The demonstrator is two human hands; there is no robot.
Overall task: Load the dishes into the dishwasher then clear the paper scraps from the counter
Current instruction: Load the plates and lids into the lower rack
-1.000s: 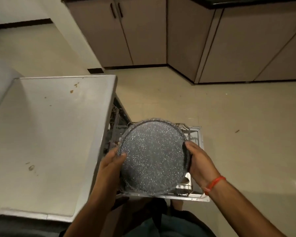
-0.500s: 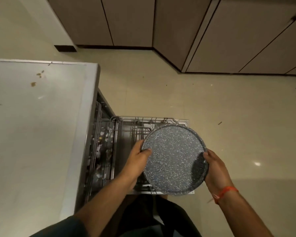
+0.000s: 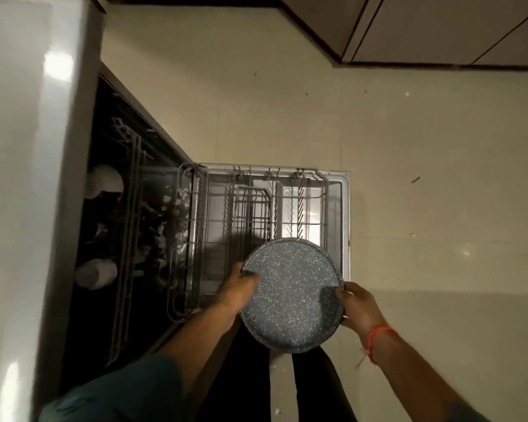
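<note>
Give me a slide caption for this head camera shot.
Both hands, left and right, hold a speckled round tray over the pulled-out dishwasher rack.

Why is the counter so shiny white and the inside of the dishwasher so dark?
Head view: lamp glare washes out the counter; little light reaches the dishwasher inside, so the dishes there blur into the dark; the speckled plate, held by the left hand and right hand, casts a shadow on the pulled-out rack.
</note>
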